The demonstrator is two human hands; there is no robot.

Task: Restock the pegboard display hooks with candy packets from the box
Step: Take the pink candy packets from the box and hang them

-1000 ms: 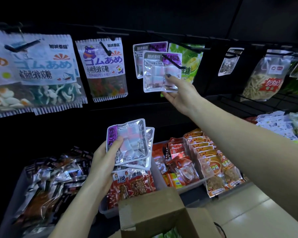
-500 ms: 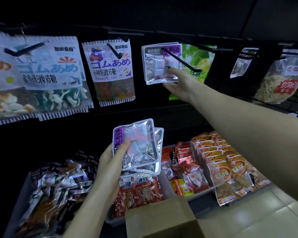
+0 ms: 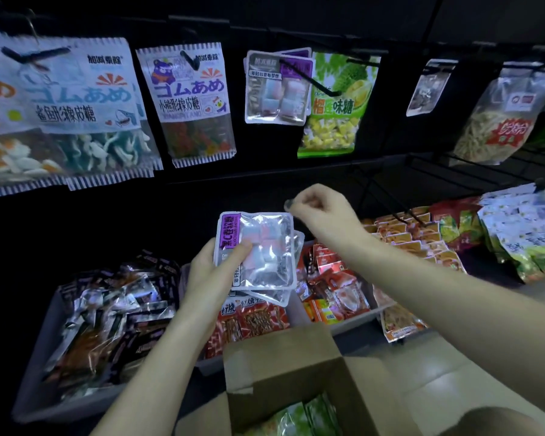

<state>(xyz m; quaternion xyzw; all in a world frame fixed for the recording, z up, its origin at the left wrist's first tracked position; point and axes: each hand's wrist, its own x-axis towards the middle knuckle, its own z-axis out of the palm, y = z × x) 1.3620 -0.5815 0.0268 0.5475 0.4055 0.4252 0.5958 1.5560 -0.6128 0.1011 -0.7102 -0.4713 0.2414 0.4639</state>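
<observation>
Your left hand sits just below centre, thumb pressed across the front of a small stack of clear candy packets with purple labels, fingers curled behind them, so the stack is firmly held and tilted slightly. Your right hand hangs at about one o'clock from that stack, just beside its upper right corner; the fingers are curled in with thumb and forefinger drawn together, and nothing shows between them. Whether the fingertips touch the top packet's corner, you cannot tell. Up at twelve o'clock, two matching packets hang on a black pegboard hook, one behind the other. To their right hangs a green durian candy bag, and at ten o'clock a bear gummy bag, with a shark gummy bag at nine to ten o'clock beside it. At six o'clock the open cardboard box stands with a flap raised, green packets showing inside it. Behind your left wrist, a grey bin at eight o'clock holds dark wrapped snacks, and red snack packs fill a tray at three to four o'clock below your right forearm.
</observation>
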